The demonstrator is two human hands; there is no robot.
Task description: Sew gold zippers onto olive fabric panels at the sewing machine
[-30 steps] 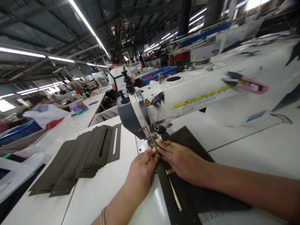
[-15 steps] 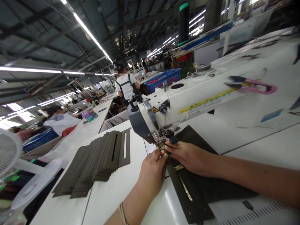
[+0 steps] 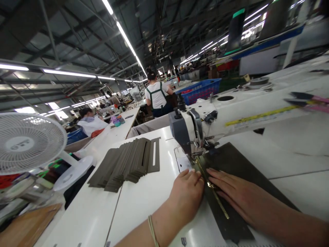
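A dark grey-brown panel (image 3: 231, 156) lies under the sewing machine head (image 3: 195, 133), with a gold-toothed zipper (image 3: 221, 204) running along its slotted strip. My left hand (image 3: 186, 195) is closed, its fingers curled at the left edge of the panel beside the zipper; the fingertips are partly hidden. Flat on the panel, just right of the zipper pull (image 3: 210, 185), rests my right hand (image 3: 239, 193) with its fingers stretched out. The zipper's far end passes beneath the needle area.
A fanned stack of slotted dark pieces (image 3: 128, 159) sits left on the white table (image 3: 144, 202). Beyond it stands a white fan (image 3: 33, 144). Thread snips (image 3: 305, 99) rest on the machine arm. A person (image 3: 156, 94) works ahead near a blue crate (image 3: 200, 91).
Both hands have drawn back from the needle toward me, and the right fingers now lie flatter. More of the zipper shows near the needle. The view has turned left.
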